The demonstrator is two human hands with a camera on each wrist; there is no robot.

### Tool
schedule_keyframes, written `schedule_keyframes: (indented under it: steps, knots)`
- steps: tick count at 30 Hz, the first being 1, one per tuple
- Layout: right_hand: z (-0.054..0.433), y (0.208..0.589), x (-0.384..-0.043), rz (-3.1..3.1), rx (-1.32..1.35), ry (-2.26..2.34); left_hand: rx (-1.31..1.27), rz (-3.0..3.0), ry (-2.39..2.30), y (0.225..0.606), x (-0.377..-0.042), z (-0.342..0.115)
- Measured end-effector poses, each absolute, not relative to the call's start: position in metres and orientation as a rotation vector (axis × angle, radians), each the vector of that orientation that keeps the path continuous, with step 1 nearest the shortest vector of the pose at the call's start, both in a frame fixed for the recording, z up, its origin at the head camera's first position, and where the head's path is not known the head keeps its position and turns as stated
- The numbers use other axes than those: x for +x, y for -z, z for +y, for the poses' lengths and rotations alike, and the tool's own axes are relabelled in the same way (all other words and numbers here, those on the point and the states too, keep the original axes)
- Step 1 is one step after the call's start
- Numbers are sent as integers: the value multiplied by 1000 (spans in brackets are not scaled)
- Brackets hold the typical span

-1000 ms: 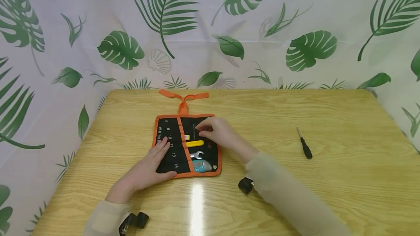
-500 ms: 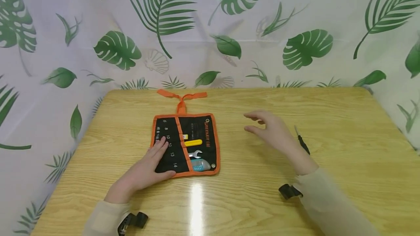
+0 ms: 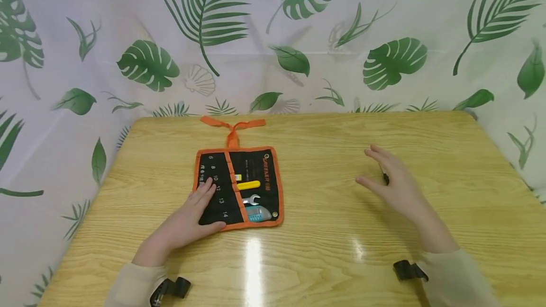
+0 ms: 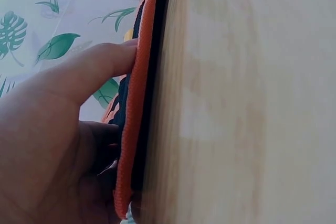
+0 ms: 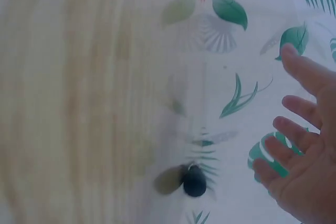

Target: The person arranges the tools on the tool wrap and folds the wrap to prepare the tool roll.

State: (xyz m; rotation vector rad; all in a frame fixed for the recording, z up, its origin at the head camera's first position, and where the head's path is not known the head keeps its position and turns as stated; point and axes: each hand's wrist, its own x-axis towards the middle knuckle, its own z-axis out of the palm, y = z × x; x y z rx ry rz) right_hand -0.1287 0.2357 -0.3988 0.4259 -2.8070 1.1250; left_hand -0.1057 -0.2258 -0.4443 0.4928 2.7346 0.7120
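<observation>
My left hand (image 3: 181, 224) rests spread on the left part of a black tool pouch (image 3: 256, 165) with orange trim. In the left wrist view the thumb presses on its orange edge (image 4: 139, 87). In the pouch's pockets sit a yellow-handled tool (image 3: 249, 185), an open-end wrench (image 3: 252, 199) and a teal-and-grey utility knife (image 3: 259, 213). On the right, my right hand (image 3: 398, 188) hovers with spread fingers above a black-handled screwdriver (image 3: 386, 178), mostly hidden in the head view. The right wrist view shows its dark handle end (image 5: 194, 181), apart from the fingers.
Orange tie straps (image 3: 232, 129) stretch from the pouch toward the far edge of the wooden table (image 3: 315, 240). A leaf-patterned cloth (image 3: 243, 51) hangs behind the table and along its sides.
My right hand has moved right, from over the pouch to above the screwdriver, and its fingers have spread. The left hand stays on the pouch.
</observation>
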Motion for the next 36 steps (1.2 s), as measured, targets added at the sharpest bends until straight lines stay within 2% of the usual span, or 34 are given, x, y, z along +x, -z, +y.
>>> schedule_keyframes:
  steps: [6, 15, 36]
  knots:
    - [255, 409, -126, -2857, 356, -996, 491, 2740, -707, 442, -105, -225]
    - [275, 407, -126, -3041, 82, -947, 483, 2725, -701, 436, -106, -224]
    - [278, 425, -131, -3097, 50, -839, 493, 2754, -698, 446, -105, -225]
